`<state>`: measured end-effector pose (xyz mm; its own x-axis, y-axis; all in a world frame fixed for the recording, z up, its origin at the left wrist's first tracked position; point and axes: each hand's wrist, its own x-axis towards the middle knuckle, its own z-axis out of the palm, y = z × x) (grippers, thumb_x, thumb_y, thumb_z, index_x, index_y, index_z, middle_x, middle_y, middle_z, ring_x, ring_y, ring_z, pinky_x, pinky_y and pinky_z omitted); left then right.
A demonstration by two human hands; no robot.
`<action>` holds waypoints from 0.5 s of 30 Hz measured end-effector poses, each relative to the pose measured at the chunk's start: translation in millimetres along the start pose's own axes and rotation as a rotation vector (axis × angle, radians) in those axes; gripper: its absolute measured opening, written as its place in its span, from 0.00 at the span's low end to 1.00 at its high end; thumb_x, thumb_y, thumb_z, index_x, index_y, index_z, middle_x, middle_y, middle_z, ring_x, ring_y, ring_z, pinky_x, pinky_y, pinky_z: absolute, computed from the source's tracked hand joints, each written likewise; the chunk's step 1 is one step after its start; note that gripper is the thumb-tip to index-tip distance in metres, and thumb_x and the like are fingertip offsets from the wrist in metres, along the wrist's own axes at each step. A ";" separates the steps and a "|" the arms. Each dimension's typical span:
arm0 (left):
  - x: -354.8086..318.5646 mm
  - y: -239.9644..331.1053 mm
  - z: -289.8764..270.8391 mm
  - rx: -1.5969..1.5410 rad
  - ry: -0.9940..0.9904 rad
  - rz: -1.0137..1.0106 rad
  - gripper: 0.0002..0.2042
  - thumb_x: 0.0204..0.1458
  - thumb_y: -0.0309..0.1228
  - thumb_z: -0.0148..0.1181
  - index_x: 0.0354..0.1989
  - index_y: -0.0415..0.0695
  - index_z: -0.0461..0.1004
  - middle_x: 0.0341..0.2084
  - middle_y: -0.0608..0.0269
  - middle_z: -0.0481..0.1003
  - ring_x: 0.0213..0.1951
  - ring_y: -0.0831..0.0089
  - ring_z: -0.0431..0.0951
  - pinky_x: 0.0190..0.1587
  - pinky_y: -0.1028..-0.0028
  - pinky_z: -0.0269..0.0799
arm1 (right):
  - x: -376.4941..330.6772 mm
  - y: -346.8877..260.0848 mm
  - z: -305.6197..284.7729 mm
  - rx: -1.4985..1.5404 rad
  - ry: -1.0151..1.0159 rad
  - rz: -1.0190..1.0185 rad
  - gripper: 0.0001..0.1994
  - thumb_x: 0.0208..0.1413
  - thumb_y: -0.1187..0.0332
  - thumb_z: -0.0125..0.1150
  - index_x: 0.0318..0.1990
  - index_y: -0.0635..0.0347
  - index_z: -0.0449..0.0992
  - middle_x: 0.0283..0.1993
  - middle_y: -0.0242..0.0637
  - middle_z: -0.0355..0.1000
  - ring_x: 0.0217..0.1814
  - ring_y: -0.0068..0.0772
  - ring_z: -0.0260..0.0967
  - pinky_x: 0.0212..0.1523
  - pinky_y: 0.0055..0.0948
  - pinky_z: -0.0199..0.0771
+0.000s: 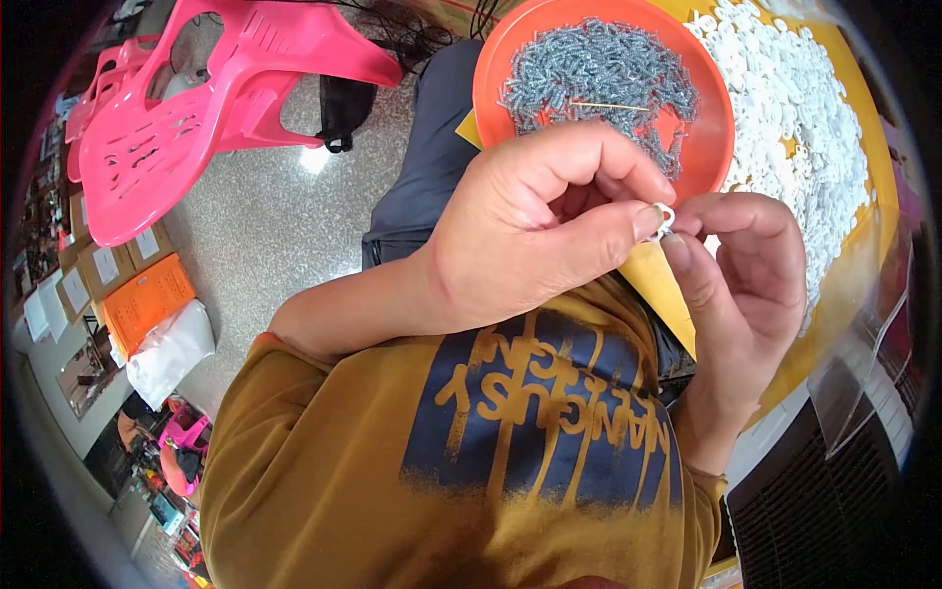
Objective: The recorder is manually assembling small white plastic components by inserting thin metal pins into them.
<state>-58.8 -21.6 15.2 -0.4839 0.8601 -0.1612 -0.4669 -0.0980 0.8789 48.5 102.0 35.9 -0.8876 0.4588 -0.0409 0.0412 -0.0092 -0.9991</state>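
Thumb and forefinger of my left hand (535, 221) pinch a small white plastic ring-shaped piece (665, 213). My right hand (751, 265) is closed in a pinch right against the lower edge of that piece. Whatever lies between its fingertips is too small to make out. Just beyond both hands stands an orange bowl (488, 93) with a heap of small grey metal springs (599, 74) in it. A thin yellowish stick (610, 105) lies across the springs. To the right of the bowl spreads a large pile of white plastic pieces (775, 108).
The bowl and pile rest on a yellow table (878, 250). Clear plastic sheeting (863, 353) hangs at its right edge, above a black slatted chair back (814, 491). A pink plastic chair (147, 162) stands on the left, with cardboard boxes (108, 263) and a white bag (169, 353) below.
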 end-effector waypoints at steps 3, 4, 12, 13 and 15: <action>-1.5 -1.3 -1.8 0.007 -0.008 -0.011 0.06 0.49 0.21 0.51 0.36 0.38 0.68 0.27 0.66 0.71 0.23 0.88 0.65 0.25 0.88 0.61 | -1.2 1.7 -0.2 -0.133 -0.008 -0.060 0.11 0.43 0.84 0.55 0.34 0.66 0.64 0.33 0.36 0.66 0.36 0.21 0.62 0.39 0.17 0.61; -1.7 -5.1 -2.6 0.065 -0.020 0.052 0.06 0.49 0.21 0.51 0.36 0.38 0.68 0.27 0.66 0.71 0.24 0.87 0.66 0.26 0.87 0.62 | -1.9 0.8 -0.7 -0.237 -0.014 -0.105 0.11 0.42 0.84 0.55 0.34 0.66 0.65 0.33 0.37 0.67 0.35 0.22 0.62 0.38 0.17 0.60; 3.1 1.9 -10.9 0.680 -0.198 0.432 0.06 0.49 0.20 0.51 0.36 0.37 0.68 0.26 0.67 0.69 0.27 0.85 0.68 0.29 0.85 0.63 | -6.8 -5.1 -2.6 -0.419 -0.059 -0.158 0.11 0.41 0.87 0.55 0.34 0.67 0.65 0.32 0.37 0.66 0.36 0.23 0.63 0.37 0.18 0.62; 2.0 1.8 -10.6 0.614 -0.187 0.340 0.06 0.49 0.20 0.51 0.36 0.37 0.68 0.25 0.67 0.69 0.26 0.85 0.67 0.27 0.86 0.62 | -7.2 -4.7 -2.4 -0.427 -0.061 -0.155 0.11 0.41 0.87 0.55 0.34 0.67 0.65 0.32 0.37 0.66 0.36 0.23 0.63 0.37 0.18 0.62; -0.6 -0.4 -10.0 0.549 -0.174 0.248 0.06 0.49 0.20 0.51 0.36 0.37 0.68 0.25 0.67 0.69 0.24 0.86 0.67 0.26 0.86 0.62 | -6.2 -1.7 -0.1 -0.419 -0.052 -0.149 0.11 0.42 0.86 0.55 0.34 0.67 0.65 0.32 0.38 0.66 0.36 0.23 0.63 0.38 0.18 0.62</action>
<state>-65.7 -27.0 10.5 -0.3800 0.9182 0.1116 0.1147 -0.0730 0.9907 53.9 99.3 37.9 -0.9194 0.3825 0.0916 0.0841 0.4187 -0.9042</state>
